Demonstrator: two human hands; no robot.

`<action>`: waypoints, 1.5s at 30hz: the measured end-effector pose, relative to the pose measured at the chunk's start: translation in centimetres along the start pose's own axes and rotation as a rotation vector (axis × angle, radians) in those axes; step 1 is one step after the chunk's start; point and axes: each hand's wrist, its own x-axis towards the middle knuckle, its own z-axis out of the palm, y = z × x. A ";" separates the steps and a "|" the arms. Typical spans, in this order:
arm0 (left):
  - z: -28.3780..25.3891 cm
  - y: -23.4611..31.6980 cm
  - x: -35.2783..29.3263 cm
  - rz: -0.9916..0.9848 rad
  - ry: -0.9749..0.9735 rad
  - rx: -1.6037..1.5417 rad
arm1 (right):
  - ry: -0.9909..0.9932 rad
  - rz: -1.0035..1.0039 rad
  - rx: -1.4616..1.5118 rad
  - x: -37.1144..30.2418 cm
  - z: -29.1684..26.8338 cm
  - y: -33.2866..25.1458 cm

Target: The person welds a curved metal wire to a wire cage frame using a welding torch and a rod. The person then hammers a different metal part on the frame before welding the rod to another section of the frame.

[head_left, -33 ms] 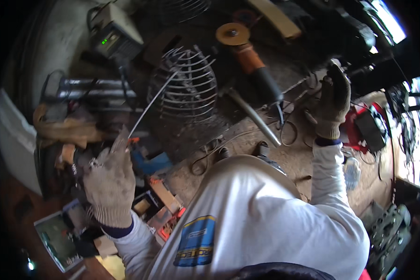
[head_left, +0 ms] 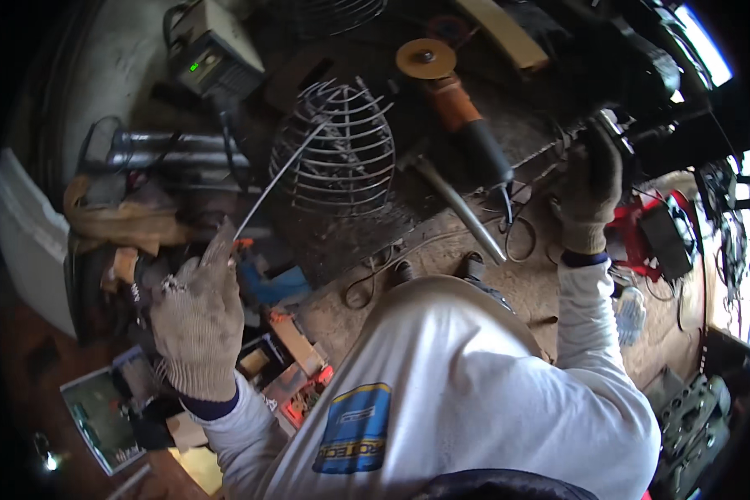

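Note:
My left hand (head_left: 196,329), in a knitted work glove, is at the left with its fingertips closed around the near end of a thin metal rod (head_left: 277,179). The rod slants up to a cage (head_left: 342,158) of curved metal wires on the dark bench (head_left: 342,237); I cannot tell if they are joined. My right hand (head_left: 593,187), gloved too, reaches to dark equipment (head_left: 658,137) at the right. Its thumb stands apart and its fingers stretch forward, their tips in shadow. An angle grinder (head_left: 458,112) with an orange body and tan disc lies between the hands, beside a hammer (head_left: 454,204).
A box-shaped unit (head_left: 217,50) with a green display stands at the back left, above metal tubes (head_left: 175,154). Tools and a blue object (head_left: 275,286) crowd the left side. Loops of cable (head_left: 521,240) lie on the floor. A red and black object (head_left: 654,237) is at the right.
The whole view has shifted a little, so the bench things sit slightly farther right and up. My right fingers have shifted slightly at the equipment; the left hand keeps the rod.

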 end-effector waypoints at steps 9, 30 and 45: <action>-1.3 0.4 0.3 -0.148 -0.132 -0.203 | -0.520 -0.116 -0.051 -4.6 5.4 -4.0; -1.5 0.7 0.5 -0.231 -0.251 -0.288 | -0.562 -0.092 0.070 -0.1 3.0 0.6; -0.7 0.3 -0.8 -0.127 -0.180 -0.305 | 0.484 0.095 -0.621 8.4 -8.8 14.6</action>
